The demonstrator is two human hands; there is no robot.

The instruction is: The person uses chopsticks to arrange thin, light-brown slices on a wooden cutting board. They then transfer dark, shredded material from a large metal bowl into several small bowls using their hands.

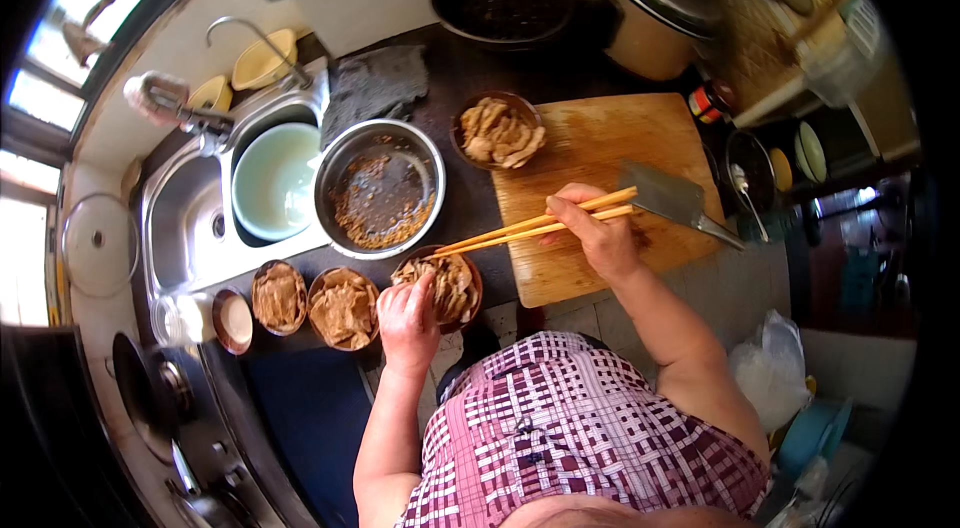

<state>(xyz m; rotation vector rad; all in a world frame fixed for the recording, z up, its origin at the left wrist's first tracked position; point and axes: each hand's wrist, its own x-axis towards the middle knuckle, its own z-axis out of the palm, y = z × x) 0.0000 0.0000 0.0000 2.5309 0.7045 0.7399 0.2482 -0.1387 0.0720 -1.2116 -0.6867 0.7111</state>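
My right hand (598,236) grips a pair of long wooden chopsticks (540,226) above the wooden cutting board (570,143). Their tips point left, at the far rim of a brown bowl (477,280) filled with folded brown slices that look like cooked meat (455,290). Over the left side of that bowl is my left hand (408,320), its fingers drawn together with the tips at the slices; what they pinch is hidden. Two similar bowls of slices (343,308) (279,298) stand to its left. Another filled bowl (498,131) touches the board's far left corner.
A cleaver (665,196) lies on the board's right. Left of it, a steel basin (380,190) holds brown bits in liquid, beside a sink (185,228) with a pale green bowl (277,183). A grey cloth (378,88), dark pan (500,3) and lidded pot (655,13) stand behind.
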